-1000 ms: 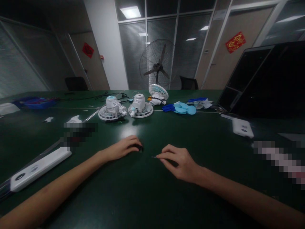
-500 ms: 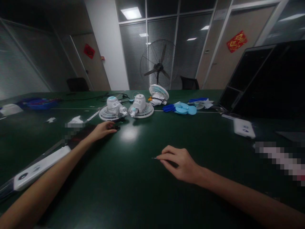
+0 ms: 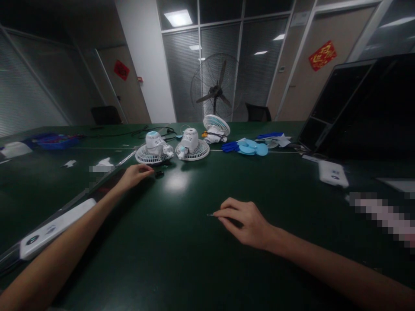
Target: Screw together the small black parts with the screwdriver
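Note:
My left hand is closed, thumb and fingertips pressed together, just left of a small black object on the green table. Whether a tiny thing sits in that pinch is hidden. Nearer to me, my right hand pinches a short, thin, metallic-looking piece that points left; its exact kind is too small to tell. Beyond the left hand, two white fan heads lie face down, a left one and a right one.
A third fan leans farther back, beside light blue fan blades and blue gloves. White devices lie at left and right. A blue tray stands far left; a dark monitor rises at right.
My left hand has drawn slightly left, off the small black object, and its thumb and fingers have come together. My right hand has stayed in place with the thin piece.

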Demonstrator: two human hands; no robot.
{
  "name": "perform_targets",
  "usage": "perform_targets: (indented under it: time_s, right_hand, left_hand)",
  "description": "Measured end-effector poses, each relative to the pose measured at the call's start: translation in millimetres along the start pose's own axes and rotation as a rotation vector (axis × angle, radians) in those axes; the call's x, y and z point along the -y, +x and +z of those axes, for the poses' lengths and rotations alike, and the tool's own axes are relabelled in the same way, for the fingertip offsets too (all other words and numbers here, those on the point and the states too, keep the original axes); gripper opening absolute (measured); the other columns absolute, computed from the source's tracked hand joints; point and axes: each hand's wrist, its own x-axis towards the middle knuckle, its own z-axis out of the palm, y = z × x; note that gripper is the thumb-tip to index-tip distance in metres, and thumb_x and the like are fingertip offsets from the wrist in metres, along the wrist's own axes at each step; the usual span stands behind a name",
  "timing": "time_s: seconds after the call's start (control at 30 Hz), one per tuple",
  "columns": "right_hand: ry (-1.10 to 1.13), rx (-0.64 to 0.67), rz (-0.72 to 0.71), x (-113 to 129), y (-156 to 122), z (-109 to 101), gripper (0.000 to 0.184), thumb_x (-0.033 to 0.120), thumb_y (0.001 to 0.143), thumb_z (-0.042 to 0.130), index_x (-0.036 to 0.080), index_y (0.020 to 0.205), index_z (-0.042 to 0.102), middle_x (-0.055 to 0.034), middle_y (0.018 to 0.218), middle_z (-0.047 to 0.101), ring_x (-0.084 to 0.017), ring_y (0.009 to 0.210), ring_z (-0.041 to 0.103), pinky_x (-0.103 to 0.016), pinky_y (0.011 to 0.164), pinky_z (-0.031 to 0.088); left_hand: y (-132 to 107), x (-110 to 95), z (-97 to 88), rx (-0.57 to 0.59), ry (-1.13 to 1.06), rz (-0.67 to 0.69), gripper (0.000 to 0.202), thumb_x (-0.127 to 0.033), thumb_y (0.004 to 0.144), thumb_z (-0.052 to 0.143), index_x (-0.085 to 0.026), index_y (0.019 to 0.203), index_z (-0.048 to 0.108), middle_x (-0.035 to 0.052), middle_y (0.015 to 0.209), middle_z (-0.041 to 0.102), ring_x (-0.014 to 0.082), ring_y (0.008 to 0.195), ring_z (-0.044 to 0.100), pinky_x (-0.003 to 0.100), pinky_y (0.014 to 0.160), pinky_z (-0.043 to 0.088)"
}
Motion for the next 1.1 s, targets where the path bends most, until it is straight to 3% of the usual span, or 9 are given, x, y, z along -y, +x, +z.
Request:
perform_targets:
  time_s: [0.1, 0.23, 0.47, 0.53, 0.63, 0.9, 1.1]
  right_hand:
    - [0.001, 0.006, 0.004, 1, 0, -1, 0.025, 0.018, 0.105, 0.059, 0.018, 0.125, 0.074, -0.0075, 0.111, 0.070, -0.015, 0.083, 0.067, -0.025, 0.066, 0.057]
    - [-0.009, 0.005, 0.002, 0, 0, 0, 0.024, 0.019, 0.105, 0.059, 0.019, 0.125, 0.074, -0.0074, 0.110, 0.071, -0.015, 0.083, 0.068, -0.026, 0.067, 0.057]
    - [-0.016, -0.002, -0.002, -2, -1, 1, 0.026, 0.016, 0.104, 0.061, 0.019, 0.125, 0.074, -0.0072, 0.110, 0.070, -0.016, 0.084, 0.067, -0.028, 0.069, 0.057]
    - [-0.028, -0.007, 0.009, -2, -1, 1, 0.026, 0.016, 0.104, 0.061, 0.019, 0.126, 0.074, -0.0073, 0.111, 0.070, -0.016, 0.084, 0.067, -0.028, 0.069, 0.057]
    - [-0.053, -0.009, 0.039, -2, 0, 1, 0.025, 0.017, 0.105, 0.060, 0.019, 0.127, 0.073, -0.0079, 0.112, 0.069, -0.016, 0.086, 0.067, -0.028, 0.071, 0.058]
    - [-0.110, 0.003, 0.060, -4, 1, 2, 0.024, 0.019, 0.104, 0.061, 0.019, 0.124, 0.074, -0.0083, 0.112, 0.069, -0.018, 0.088, 0.068, -0.030, 0.074, 0.058]
    - [-0.110, 0.054, 0.059, -1, 2, 0, 0.023, 0.017, 0.102, 0.063, 0.019, 0.120, 0.076, -0.0073, 0.110, 0.070, -0.016, 0.084, 0.068, -0.027, 0.070, 0.057]
  left_hand:
    - [2, -2, 13.2, -0.042, -0.018, 0.084, 0.061, -0.071, 0.078, 0.071, -0.016, 0.105, 0.080, 0.0104, 0.106, 0.081, 0.0316, 0.097, 0.073, 0.035, 0.082, 0.055]
    - [5, -5, 29.6, -0.071, -0.052, 0.068, 0.058, -0.070, 0.078, 0.073, -0.019, 0.104, 0.079, 0.0091, 0.107, 0.082, 0.0320, 0.102, 0.074, 0.035, 0.085, 0.056]
    - [4, -9, 33.2, -0.093, 0.044, 0.131, 0.056, -0.065, 0.076, 0.077, -0.019, 0.108, 0.079, 0.0102, 0.109, 0.081, 0.0317, 0.100, 0.074, 0.038, 0.089, 0.056]
    - [1, -15, 35.5, -0.043, 0.082, 0.156, 0.052, -0.063, 0.077, 0.076, -0.019, 0.105, 0.080, 0.0103, 0.108, 0.080, 0.0325, 0.099, 0.073, 0.039, 0.087, 0.056]
    - [-11, -37, 48.3, 0.122, 0.062, 0.247, 0.047, -0.059, 0.084, 0.073, -0.020, 0.108, 0.080, 0.0095, 0.107, 0.079, 0.0302, 0.097, 0.071, 0.038, 0.083, 0.055]
    - [-88, -120, 111.2, 0.426, -0.146, 0.552, 0.023, -0.038, 0.096, 0.074, -0.022, 0.112, 0.076, 0.0056, 0.107, 0.073, 0.0207, 0.093, 0.066, 0.032, 0.081, 0.051]
    - [-109, -135, 120.8, 0.478, -0.184, 0.622, 0.022, -0.036, 0.097, 0.075, -0.024, 0.115, 0.075, 0.0052, 0.109, 0.070, 0.0207, 0.095, 0.065, 0.032, 0.082, 0.050]
